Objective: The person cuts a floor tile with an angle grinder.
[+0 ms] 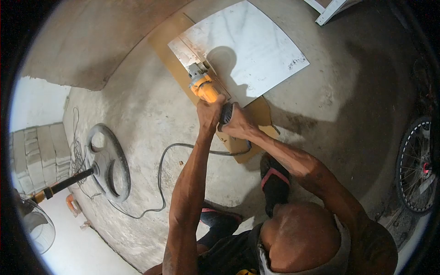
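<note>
My left hand (211,112) is wrapped round the yellow body of an angle grinder (206,89), and my right hand (236,122) grips its black rear handle. The metal head of the grinder rests at the left side of a large white tile (261,50) with grey veining. Reddish-brown dust lies along that side, where a line runs close to the tile's edge. The disc itself is hidden under the head. Beneath the tile lies brown cardboard (256,119), jutting out to the left and toward me.
A black cord (161,176) curves across the concrete floor (142,105) on the left. There a pedestal fan stands on its round grey base (108,162). A bicycle wheel (416,165) is at the right, and a white frame leg (331,11) at the top. My feet (275,183) are close by.
</note>
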`<action>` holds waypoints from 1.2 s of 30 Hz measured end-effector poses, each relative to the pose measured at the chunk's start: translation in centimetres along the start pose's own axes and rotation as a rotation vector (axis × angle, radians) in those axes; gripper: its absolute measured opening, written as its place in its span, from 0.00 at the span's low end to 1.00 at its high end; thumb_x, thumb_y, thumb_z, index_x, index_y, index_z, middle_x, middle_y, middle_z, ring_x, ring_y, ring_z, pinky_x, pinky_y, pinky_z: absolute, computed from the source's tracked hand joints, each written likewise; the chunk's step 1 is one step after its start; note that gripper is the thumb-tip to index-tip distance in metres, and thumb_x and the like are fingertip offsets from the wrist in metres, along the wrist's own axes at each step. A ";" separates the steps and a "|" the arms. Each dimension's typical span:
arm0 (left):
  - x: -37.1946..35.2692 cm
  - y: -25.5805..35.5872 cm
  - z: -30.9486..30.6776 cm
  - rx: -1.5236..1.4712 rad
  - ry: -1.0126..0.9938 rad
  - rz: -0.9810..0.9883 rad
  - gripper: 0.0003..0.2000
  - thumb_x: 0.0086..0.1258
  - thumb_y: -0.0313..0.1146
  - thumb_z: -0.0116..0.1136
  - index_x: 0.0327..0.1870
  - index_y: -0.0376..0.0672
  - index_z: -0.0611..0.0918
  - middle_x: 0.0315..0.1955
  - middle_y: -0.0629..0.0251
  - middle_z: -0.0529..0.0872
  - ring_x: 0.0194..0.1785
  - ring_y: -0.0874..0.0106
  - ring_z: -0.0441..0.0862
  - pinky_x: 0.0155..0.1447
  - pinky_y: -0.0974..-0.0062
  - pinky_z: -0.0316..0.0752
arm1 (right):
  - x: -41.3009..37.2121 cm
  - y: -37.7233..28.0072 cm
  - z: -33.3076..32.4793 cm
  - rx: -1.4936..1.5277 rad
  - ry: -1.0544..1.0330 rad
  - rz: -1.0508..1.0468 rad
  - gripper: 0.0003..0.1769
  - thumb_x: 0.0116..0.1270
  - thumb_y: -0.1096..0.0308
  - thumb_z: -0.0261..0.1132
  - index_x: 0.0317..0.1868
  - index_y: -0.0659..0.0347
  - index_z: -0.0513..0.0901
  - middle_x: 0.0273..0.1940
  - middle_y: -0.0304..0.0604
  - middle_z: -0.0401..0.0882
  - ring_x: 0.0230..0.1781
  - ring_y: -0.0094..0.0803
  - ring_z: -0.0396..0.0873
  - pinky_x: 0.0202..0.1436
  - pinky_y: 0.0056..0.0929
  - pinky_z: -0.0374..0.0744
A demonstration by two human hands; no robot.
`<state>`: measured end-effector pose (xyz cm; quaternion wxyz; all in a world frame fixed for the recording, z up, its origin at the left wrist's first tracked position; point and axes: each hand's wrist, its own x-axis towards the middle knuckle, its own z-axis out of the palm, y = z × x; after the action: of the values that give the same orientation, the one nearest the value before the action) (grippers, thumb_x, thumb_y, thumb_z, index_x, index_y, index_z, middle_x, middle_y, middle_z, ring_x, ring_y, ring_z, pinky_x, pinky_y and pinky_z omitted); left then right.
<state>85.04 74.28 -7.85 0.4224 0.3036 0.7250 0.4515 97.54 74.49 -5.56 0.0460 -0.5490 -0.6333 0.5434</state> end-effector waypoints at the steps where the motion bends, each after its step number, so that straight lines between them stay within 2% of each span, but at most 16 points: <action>1: -0.2 0.1 0.1 0.012 0.000 -0.003 0.15 0.59 0.37 0.64 0.38 0.33 0.81 0.30 0.64 0.84 0.32 0.73 0.80 0.37 0.74 0.75 | 0.5 1.0 0.7 0.023 0.019 -0.042 0.36 0.46 0.63 0.74 0.52 0.76 0.70 0.43 0.59 0.80 0.47 0.46 0.81 0.51 0.37 0.80; 3: -0.5 0.1 0.1 0.036 -0.001 -0.035 0.15 0.57 0.37 0.65 0.37 0.33 0.81 0.30 0.62 0.85 0.32 0.71 0.82 0.38 0.72 0.76 | 1.0 2.2 1.7 0.068 0.057 -0.127 0.36 0.46 0.63 0.74 0.51 0.75 0.70 0.42 0.58 0.80 0.46 0.45 0.82 0.49 0.37 0.80; 9: -1.4 -0.4 0.4 0.036 0.006 -0.046 0.15 0.57 0.37 0.65 0.37 0.33 0.80 0.30 0.60 0.85 0.33 0.70 0.83 0.38 0.72 0.77 | -1.2 1.1 0.1 0.034 0.001 -0.006 0.35 0.45 0.64 0.74 0.50 0.75 0.70 0.42 0.59 0.79 0.46 0.45 0.81 0.50 0.37 0.80; 12: -1.4 -0.9 0.5 0.032 0.001 -0.053 0.16 0.57 0.37 0.65 0.38 0.33 0.80 0.30 0.60 0.85 0.33 0.70 0.83 0.38 0.72 0.77 | -0.8 2.1 0.8 0.045 0.031 -0.064 0.39 0.41 0.64 0.75 0.51 0.77 0.69 0.41 0.57 0.78 0.43 0.46 0.81 0.47 0.36 0.80; 15: -1.7 -1.3 0.6 0.010 -0.017 -0.032 0.17 0.56 0.37 0.66 0.40 0.33 0.80 0.31 0.60 0.85 0.33 0.70 0.83 0.39 0.72 0.77 | -1.8 1.9 0.3 0.015 0.031 -0.056 0.39 0.44 0.64 0.75 0.55 0.74 0.68 0.45 0.59 0.79 0.48 0.45 0.80 0.52 0.37 0.79; 18: -2.3 -1.3 0.8 -0.003 -0.018 -0.046 0.18 0.56 0.37 0.66 0.41 0.32 0.79 0.32 0.60 0.85 0.33 0.70 0.83 0.39 0.72 0.78 | -2.0 2.0 0.1 0.074 -0.022 -0.088 0.40 0.44 0.65 0.74 0.57 0.74 0.67 0.45 0.57 0.79 0.48 0.45 0.80 0.53 0.37 0.79; 21: -2.5 -2.0 1.0 -0.004 -0.010 -0.050 0.19 0.56 0.37 0.66 0.42 0.32 0.79 0.32 0.59 0.85 0.34 0.70 0.83 0.39 0.72 0.78 | -2.8 2.3 0.3 0.110 0.052 -0.156 0.40 0.45 0.65 0.74 0.57 0.74 0.67 0.46 0.56 0.78 0.49 0.45 0.80 0.53 0.37 0.78; 24: -2.9 -2.5 1.1 0.011 -0.004 -0.061 0.19 0.56 0.37 0.66 0.42 0.31 0.78 0.33 0.59 0.85 0.34 0.70 0.83 0.39 0.72 0.78 | -2.9 2.9 0.6 0.140 0.007 -0.099 0.41 0.44 0.66 0.74 0.57 0.75 0.67 0.46 0.57 0.78 0.49 0.46 0.79 0.53 0.37 0.78; 27: -3.8 -1.3 1.3 0.008 -0.010 -0.055 0.20 0.56 0.38 0.66 0.43 0.30 0.78 0.32 0.58 0.85 0.33 0.69 0.84 0.39 0.72 0.78 | -3.5 2.4 0.8 0.322 0.072 -0.217 0.41 0.43 0.67 0.75 0.57 0.74 0.67 0.46 0.56 0.78 0.48 0.44 0.79 0.52 0.36 0.78; 30: -4.3 -1.2 1.4 -0.021 -0.011 -0.063 0.20 0.55 0.38 0.66 0.42 0.30 0.78 0.31 0.57 0.86 0.33 0.69 0.84 0.39 0.72 0.78 | -4.8 1.0 -0.6 0.200 0.034 -0.096 0.39 0.43 0.68 0.74 0.56 0.73 0.68 0.46 0.55 0.78 0.48 0.43 0.79 0.52 0.35 0.78; 33: -4.7 -1.4 1.7 -0.070 -0.005 -0.054 0.19 0.56 0.37 0.66 0.41 0.31 0.79 0.31 0.57 0.86 0.33 0.69 0.85 0.39 0.72 0.79 | -4.5 2.1 -0.1 0.312 -0.008 -0.158 0.39 0.42 0.68 0.74 0.56 0.72 0.69 0.46 0.55 0.78 0.49 0.42 0.79 0.52 0.36 0.79; 36: -4.8 -1.6 1.8 -0.014 0.005 -0.068 0.18 0.56 0.36 0.66 0.41 0.31 0.78 0.31 0.57 0.86 0.34 0.69 0.85 0.39 0.72 0.79 | -4.2 3.2 0.7 0.220 0.047 -0.107 0.40 0.41 0.68 0.75 0.57 0.72 0.68 0.46 0.55 0.77 0.49 0.42 0.79 0.52 0.37 0.79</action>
<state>88.75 70.39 -8.10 0.4380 0.2748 0.7325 0.4429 100.76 70.31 -5.97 0.1497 -0.5186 -0.5969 0.5936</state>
